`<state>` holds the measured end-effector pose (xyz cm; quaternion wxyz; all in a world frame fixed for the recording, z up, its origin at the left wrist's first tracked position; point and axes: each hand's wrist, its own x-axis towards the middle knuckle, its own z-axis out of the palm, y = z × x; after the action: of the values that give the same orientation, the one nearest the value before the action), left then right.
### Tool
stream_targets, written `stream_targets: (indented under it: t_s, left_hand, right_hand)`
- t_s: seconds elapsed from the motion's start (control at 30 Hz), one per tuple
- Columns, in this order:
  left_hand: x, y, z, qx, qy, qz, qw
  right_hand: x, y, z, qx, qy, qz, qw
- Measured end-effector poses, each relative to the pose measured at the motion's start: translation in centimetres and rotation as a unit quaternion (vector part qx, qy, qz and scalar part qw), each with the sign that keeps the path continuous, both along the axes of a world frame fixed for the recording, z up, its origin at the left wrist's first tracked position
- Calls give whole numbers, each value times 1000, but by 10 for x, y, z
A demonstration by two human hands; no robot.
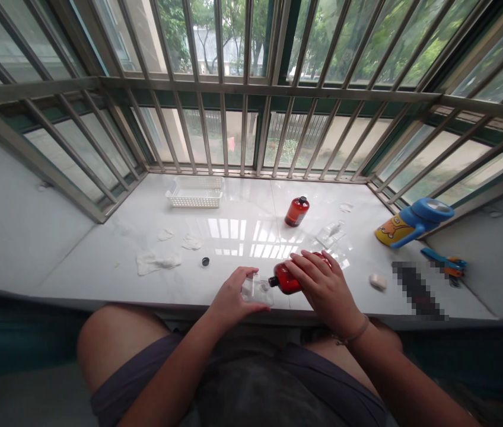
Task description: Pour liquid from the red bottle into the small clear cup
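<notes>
At the sill's front edge, my left hand [238,296] grips a small clear container [254,289], thumb and fingers on either side of it. My right hand [318,281] is wrapped over a red bottle [286,277] tipped on its side. The bottle's uncapped dark neck points left, right at the clear container; whether they touch I cannot tell. A black cap [206,261] lies to the left, apart from both hands. Farther back stands a second red bottle [297,212] with its black cap on. Clear plastic pieces [330,234] lie beyond my right hand.
A white perforated basket [195,194] sits at the back left. Crumpled white tissues [158,263] lie in front of it. To the right are a blue and yellow tumbler [414,222], a blue and orange tool [445,263], a pale block [378,281] and a blurred-out dark item [418,290]. Metal bars line the window.
</notes>
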<state>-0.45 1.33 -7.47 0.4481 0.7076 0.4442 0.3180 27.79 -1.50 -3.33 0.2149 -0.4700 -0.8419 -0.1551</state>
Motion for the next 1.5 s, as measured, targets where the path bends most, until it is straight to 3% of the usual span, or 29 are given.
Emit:
stream_targets:
  t_s: [1.5]
  left_hand:
    - [-2,4,-10,-19,0,22,1000]
  right_hand:
    - [2,8,10,16,-28,-1,999]
